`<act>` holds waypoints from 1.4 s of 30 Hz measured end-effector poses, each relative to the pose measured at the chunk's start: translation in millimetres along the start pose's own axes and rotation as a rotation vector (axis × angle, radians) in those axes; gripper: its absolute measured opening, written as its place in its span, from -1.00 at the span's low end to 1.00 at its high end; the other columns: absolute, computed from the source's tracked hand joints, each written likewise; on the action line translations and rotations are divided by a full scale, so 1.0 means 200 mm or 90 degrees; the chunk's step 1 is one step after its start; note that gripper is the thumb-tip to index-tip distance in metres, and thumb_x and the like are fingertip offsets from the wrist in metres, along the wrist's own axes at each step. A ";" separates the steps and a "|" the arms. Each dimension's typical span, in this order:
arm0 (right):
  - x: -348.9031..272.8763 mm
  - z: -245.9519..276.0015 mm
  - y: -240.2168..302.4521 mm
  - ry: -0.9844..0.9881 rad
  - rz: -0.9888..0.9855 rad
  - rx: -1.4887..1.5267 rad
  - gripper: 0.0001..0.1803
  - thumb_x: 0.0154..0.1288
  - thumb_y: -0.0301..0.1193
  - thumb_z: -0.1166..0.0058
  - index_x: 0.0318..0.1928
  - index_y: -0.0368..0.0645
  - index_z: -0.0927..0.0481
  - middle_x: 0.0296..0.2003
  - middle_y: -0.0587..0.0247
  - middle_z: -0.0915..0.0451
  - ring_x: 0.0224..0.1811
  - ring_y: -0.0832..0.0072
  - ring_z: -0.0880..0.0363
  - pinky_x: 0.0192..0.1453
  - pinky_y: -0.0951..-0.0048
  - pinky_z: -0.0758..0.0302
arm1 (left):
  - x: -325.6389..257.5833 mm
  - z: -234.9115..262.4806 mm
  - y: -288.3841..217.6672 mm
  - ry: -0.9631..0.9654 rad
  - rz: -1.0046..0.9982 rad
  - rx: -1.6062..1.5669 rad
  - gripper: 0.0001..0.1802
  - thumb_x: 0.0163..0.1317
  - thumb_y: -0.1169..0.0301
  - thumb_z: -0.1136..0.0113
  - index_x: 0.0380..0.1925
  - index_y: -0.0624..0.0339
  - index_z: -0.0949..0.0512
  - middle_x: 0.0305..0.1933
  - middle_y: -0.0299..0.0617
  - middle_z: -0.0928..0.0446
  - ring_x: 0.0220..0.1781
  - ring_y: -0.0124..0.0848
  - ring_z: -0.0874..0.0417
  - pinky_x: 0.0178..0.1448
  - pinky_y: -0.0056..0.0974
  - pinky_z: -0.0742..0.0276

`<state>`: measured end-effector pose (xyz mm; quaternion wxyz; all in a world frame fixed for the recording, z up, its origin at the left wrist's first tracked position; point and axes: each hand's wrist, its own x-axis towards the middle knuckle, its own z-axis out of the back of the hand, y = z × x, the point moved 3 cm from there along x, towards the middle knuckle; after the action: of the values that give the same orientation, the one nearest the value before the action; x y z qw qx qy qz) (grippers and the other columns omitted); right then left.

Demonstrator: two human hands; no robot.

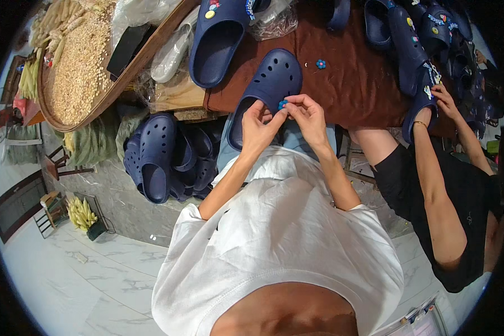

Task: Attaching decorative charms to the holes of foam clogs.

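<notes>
A navy blue clog (275,75) with round holes across its toe lies before me, its opening toward my lap. At its opening, my left hand (259,130) is closed, fingers curled by the rim and thumb reaching toward the charm. Pinched in my right hand (309,119) is a small blue flower charm (283,105), close against the upper's edge beside my left thumb. Whether its stem is in a hole is hidden. Another blue flower charm (321,64) with a pink centre rests on the brown cloth (347,89), right of the clog.
A decorated navy clog (218,50) lies far left, near a round woven tray (111,101) of corn kernels. More clogs (158,157) are heaped below at left. On the right, another person's hand (445,102) works at a clog (420,106), beside a pile of decorated ones.
</notes>
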<state>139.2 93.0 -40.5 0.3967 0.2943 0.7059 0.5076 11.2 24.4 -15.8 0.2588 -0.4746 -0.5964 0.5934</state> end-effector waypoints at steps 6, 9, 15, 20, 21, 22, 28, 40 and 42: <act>-0.01 0.00 0.00 -0.061 0.055 0.001 -0.85 0.36 -0.55 -0.11 -0.11 -0.37 -0.58 -0.23 0.16 -0.67 -0.17 0.59 -0.63 -0.03 0.58 -0.58 | -0.01 -0.01 -0.04 -0.050 -0.008 0.120 -0.75 0.11 0.42 -0.41 -0.31 0.39 -0.59 -0.53 -0.37 -0.56 -0.51 -0.67 -0.50 -0.40 -0.50 -0.45; -0.03 0.00 -0.03 -0.058 0.048 -0.009 -0.85 0.38 -0.56 -0.09 -0.11 -0.37 -0.59 -0.22 0.18 -0.67 -0.18 0.60 -0.63 -0.03 0.58 -0.59 | 0.01 0.02 0.01 -0.075 -0.014 0.216 -0.74 0.09 0.40 -0.44 -0.36 0.37 -0.60 -0.59 -0.39 -0.53 -0.56 -0.68 -0.43 -0.48 -0.50 -0.36; -0.05 0.02 0.00 -0.044 0.061 -0.002 -0.83 0.41 -0.57 -0.02 -0.06 -0.35 -0.60 -0.18 0.23 -0.65 -0.17 0.63 -0.61 -0.03 0.58 -0.57 | 0.02 0.00 0.02 -0.121 -0.011 0.189 -0.71 0.02 0.39 -0.43 -0.38 0.40 -0.59 -0.62 -0.38 -0.49 -0.59 -0.66 -0.34 -0.51 -0.45 -0.29; 0.05 0.16 0.10 -0.177 0.175 -0.305 -0.82 0.35 -0.56 -0.05 -0.08 -0.23 -0.64 -0.23 0.33 -0.60 -0.31 0.67 -0.54 -0.22 0.60 -0.50 | 0.03 -0.01 0.02 -0.173 -0.078 0.235 -0.65 -0.03 0.35 -0.40 -0.34 0.43 -0.58 -0.61 -0.29 -0.49 -0.58 -0.57 -0.36 -0.47 -0.38 -0.35; 0.09 0.19 0.13 -0.215 0.224 -0.367 -0.82 0.34 -0.55 -0.07 -0.09 -0.22 -0.64 -0.23 0.30 -0.59 -0.31 0.63 -0.54 -0.24 0.57 -0.49 | 0.03 -0.01 0.03 -0.181 -0.072 0.240 -0.62 -0.05 0.34 -0.39 -0.31 0.44 -0.58 -0.60 -0.26 -0.49 -0.57 -0.54 -0.37 -0.45 -0.36 -0.36; 0.13 0.23 0.17 -0.258 0.271 -0.430 -0.83 0.32 -0.53 -0.09 -0.10 -0.20 -0.65 -0.23 0.28 -0.58 -0.31 0.59 -0.55 -0.26 0.55 -0.48 | 0.03 -0.01 0.04 -0.180 -0.072 0.239 -0.62 -0.05 0.34 -0.39 -0.31 0.44 -0.58 -0.60 -0.26 -0.49 -0.57 -0.54 -0.37 -0.45 -0.36 -0.36; 0.39 0.39 0.13 -0.301 0.283 -0.630 -0.74 0.27 -0.36 -0.20 -0.05 -0.12 -0.62 -0.18 0.16 -0.53 -0.20 0.31 -0.58 -0.12 0.32 -0.52 | 0.06 -0.02 0.07 -0.159 -0.075 0.208 -0.58 -0.02 0.35 -0.37 -0.21 0.46 -0.58 -0.44 -0.17 -0.60 -0.44 -0.48 -0.50 -0.31 -0.32 -0.46; 0.17 0.24 0.07 -0.147 0.157 -0.183 -0.73 0.21 -0.56 -0.27 -0.06 -0.25 -0.62 -0.18 0.30 -0.55 -0.23 0.63 -0.57 -0.19 0.61 -0.53 | 0.14 0.00 0.15 -0.018 0.145 -0.103 -0.40 0.10 0.42 -0.37 0.12 0.46 -0.41 0.12 -0.03 -0.52 0.12 -0.31 -0.55 0.20 -0.30 -0.46; 0.09 0.15 0.07 -0.113 0.154 -0.164 -0.72 0.20 -0.59 -0.27 -0.06 -0.28 -0.61 -0.18 0.30 -0.54 -0.22 0.64 -0.56 -0.18 0.62 -0.53 | 0.13 -0.01 0.12 -0.022 0.128 -0.144 -0.50 0.12 0.43 -0.35 0.06 0.38 -0.46 0.02 -0.12 -0.56 -0.01 -0.37 -0.58 0.09 -0.32 -0.50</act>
<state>156.1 126.8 -37.9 0.4279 0.3675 0.5567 0.6098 8.4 44.8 -45.5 0.1326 -0.5477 -0.6130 0.5538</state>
